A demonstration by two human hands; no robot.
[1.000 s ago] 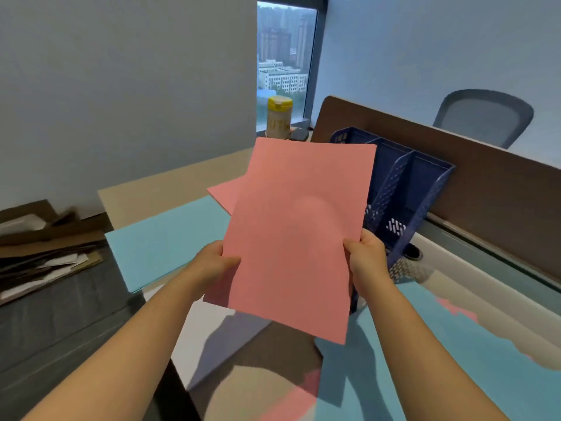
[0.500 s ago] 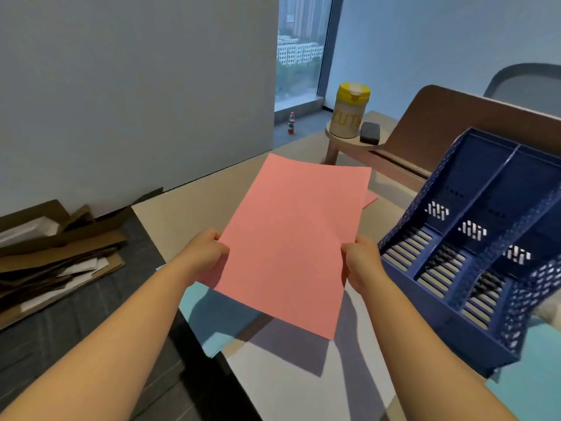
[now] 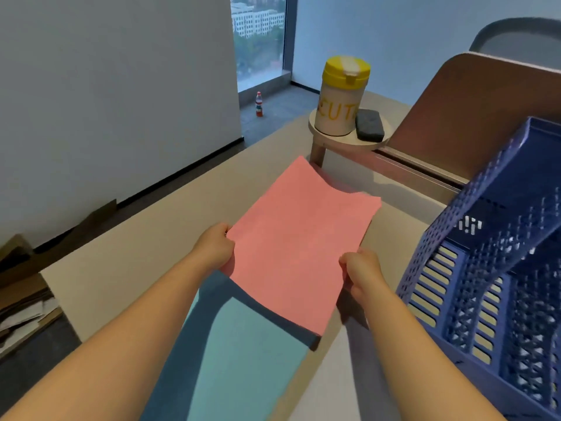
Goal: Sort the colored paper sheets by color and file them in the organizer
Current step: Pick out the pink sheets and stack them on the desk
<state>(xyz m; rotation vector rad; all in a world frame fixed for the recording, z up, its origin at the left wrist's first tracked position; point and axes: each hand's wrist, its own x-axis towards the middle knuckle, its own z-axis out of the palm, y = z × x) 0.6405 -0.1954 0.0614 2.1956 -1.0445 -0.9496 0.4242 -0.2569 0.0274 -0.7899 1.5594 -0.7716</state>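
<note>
You hold the pink sheets [image 3: 299, 247] in both hands, center of the frame, above the desk [image 3: 145, 247]. Your left hand [image 3: 214, 249] grips the left edge, fingers curled under the paper, thumb side on top. Your right hand [image 3: 361, 270] pinches the right edge, fingers clenched round it. The far edge of the pink paper sags in a curve; whether it touches the desk, can't tell. Looks like more than one sheet, count unclear.

A light blue sheet [image 3: 236, 360] lies flat on the desk, lower center, under your arms and partly under the pink paper's shadow.

The blue organizer [image 3: 485, 299] fills the right side of the frame, tipped toward you, mesh walls, slotted bottoms; its compartments show no paper in the visible part. It sits just right of your right hand, not touching it.

Upper center right: a small round shelf [image 3: 340, 138] with a white tub [image 3: 340, 98] with a yellow lid and a dark eraser [image 3: 370, 124] beside it, touching or nearly so. A brown divider [image 3: 473, 117] stands behind the organizer, chair back [image 3: 516, 31] at upper right. A bottle [image 3: 259, 104] stands on the floor by the window [image 3: 258, 34], upper center. Cardboard pile [image 3: 21, 302] at left edge, on the floor.
</note>
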